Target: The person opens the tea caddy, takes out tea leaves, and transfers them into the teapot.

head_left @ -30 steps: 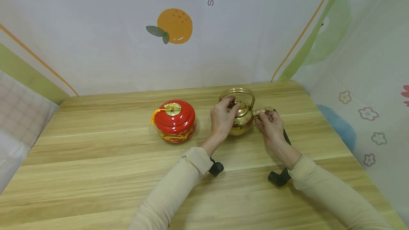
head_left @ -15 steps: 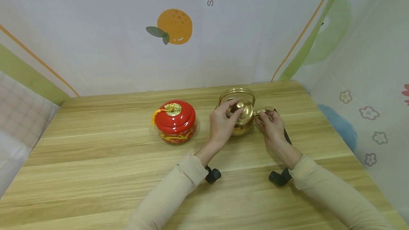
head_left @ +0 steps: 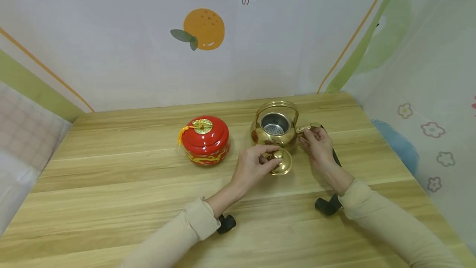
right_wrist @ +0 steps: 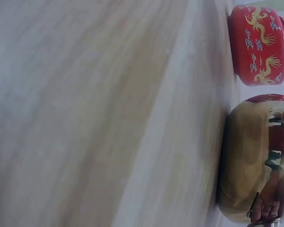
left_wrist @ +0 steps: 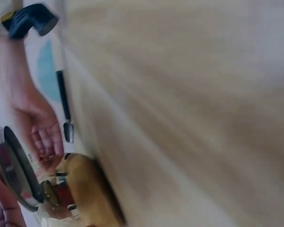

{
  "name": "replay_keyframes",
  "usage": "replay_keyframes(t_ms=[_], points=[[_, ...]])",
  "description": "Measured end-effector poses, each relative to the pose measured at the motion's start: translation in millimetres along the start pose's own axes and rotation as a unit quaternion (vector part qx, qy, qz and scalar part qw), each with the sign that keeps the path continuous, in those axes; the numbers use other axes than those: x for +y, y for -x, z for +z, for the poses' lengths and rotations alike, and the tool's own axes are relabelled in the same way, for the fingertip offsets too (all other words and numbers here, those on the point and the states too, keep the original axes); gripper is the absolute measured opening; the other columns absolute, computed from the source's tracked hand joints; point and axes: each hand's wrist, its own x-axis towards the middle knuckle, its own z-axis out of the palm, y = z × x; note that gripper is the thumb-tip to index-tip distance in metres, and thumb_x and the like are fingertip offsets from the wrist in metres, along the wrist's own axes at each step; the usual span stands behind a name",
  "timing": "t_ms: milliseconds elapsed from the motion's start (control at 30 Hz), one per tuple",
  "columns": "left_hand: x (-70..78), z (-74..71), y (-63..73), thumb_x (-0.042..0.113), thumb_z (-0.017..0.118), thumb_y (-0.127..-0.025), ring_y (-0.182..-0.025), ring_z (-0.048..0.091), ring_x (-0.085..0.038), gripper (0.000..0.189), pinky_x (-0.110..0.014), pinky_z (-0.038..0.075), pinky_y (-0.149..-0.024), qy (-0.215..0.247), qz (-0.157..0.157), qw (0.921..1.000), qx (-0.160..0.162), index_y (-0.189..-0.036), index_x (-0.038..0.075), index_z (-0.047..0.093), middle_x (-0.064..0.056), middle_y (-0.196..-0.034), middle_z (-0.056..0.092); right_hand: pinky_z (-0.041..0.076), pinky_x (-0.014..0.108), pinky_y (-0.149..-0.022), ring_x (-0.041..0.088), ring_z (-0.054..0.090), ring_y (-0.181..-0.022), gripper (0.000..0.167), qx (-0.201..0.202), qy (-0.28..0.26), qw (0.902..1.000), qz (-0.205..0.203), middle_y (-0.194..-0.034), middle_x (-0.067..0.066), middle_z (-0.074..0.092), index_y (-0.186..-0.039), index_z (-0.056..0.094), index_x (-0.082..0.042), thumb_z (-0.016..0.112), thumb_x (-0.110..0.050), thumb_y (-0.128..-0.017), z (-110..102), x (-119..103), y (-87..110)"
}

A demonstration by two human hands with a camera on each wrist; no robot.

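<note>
Head view: the lid (head_left: 284, 165), likely light, stiff and slippery, is pinched by its knob (head_left: 278, 154), judged the surest hold, in the left hand (head_left: 251, 166), just in front of the teapot (head_left: 268, 138) on the bench (head_left: 111, 177), its spout (head_left: 300, 130) being pinched between the fingers (head_left: 308, 135) of the right hand (head_left: 319, 147).

Pale beige runs down my left sleeve (head_left: 171, 235) and right sleeve (head_left: 394, 224), plain cloth, softly creased; there's the broad left cuff (head_left: 202, 218); beyond the cloth, my bare left hand (head_left: 252, 168) and bare right hand (head_left: 320, 148); below, a stubby black left wrist fitting (head_left: 227, 223); its round-ended twin, the right wrist fitting (head_left: 327, 206), flashes a yellow patch (left_wrist: 7, 18)!
</note>
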Motion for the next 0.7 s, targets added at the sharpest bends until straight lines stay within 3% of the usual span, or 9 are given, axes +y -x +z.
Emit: replay_keyframes(t_ms=[233, 467, 700], points=[[-11.0, 1.1, 14.8, 0.011, 0.077, -0.077, -0.059, 0.059, -0.001, 0.023, -0.012, 0.046, -0.051, -0.035, -0.015, 0.9979, -0.052, -0.099, 0.004, 0.072, -0.006, -0.083, 0.072, 0.051, 0.017, -0.081, 0.005, 0.057, -0.085, 0.010, 0.007, -0.005, 0.9999, -0.006, -0.090, -0.005, 0.055, -0.095, 0.046, -0.010, 0.055, -0.014, -0.094, 2, 1, -0.5], [-16.8, 5.3, 19.7, 0.007, 0.076, -0.077, -0.069, 0.068, -0.013, 0.025, -0.012, 0.049, -0.056, -0.033, -0.025, 0.9951, -0.090, -0.101, 0.000, 0.070, -0.009, -0.094, 0.072, 0.051, 0.017, -0.079, 0.005, 0.058, -0.083, 0.008, 0.017, 0.006, 0.9998, -0.011, -0.087, -0.004, 0.054, -0.094, 0.047, -0.010, 0.054, -0.013, -0.094, 2, 1, -2.4], [-15.7, 11.3, 20.7, 0.007, 0.074, -0.079, -0.072, 0.069, -0.014, 0.024, -0.011, 0.048, -0.057, -0.038, -0.058, 0.9900, -0.123, -0.102, 0.001, 0.069, -0.010, -0.096, 0.072, 0.051, 0.016, -0.078, 0.005, 0.058, -0.083, 0.008, 0.016, 0.003, 0.9998, -0.009, -0.088, -0.004, 0.054, -0.095, 0.047, -0.009, 0.054, -0.013, -0.094, 2, 1, -2.4]])
